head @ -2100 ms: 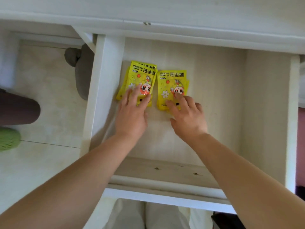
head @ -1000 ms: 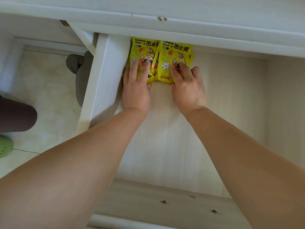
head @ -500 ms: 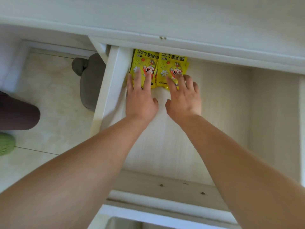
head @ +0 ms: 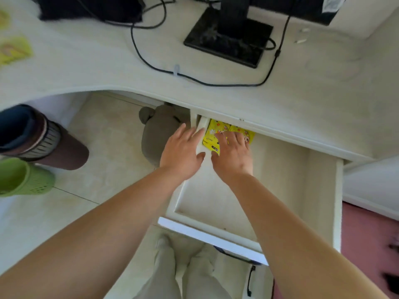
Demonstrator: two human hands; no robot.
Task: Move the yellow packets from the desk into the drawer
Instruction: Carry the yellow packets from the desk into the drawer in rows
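Observation:
Yellow packets lie in the far left corner of the open white drawer, partly under the desk edge. My right hand rests with spread fingers on their near edge and grips nothing. My left hand hovers open over the drawer's left wall, fingers apart, off the packets. More yellow packets lie blurred on the desk top at the far left.
A black monitor stand and black cables sit on the desk. A grey plush toy, a brown boot and a green basket are on the floor at the left. My legs show below the drawer front.
The view has pulled back and up, so the desk top now shows. My left hand has come off the packets and moved left over the drawer wall. My right hand stays on them.

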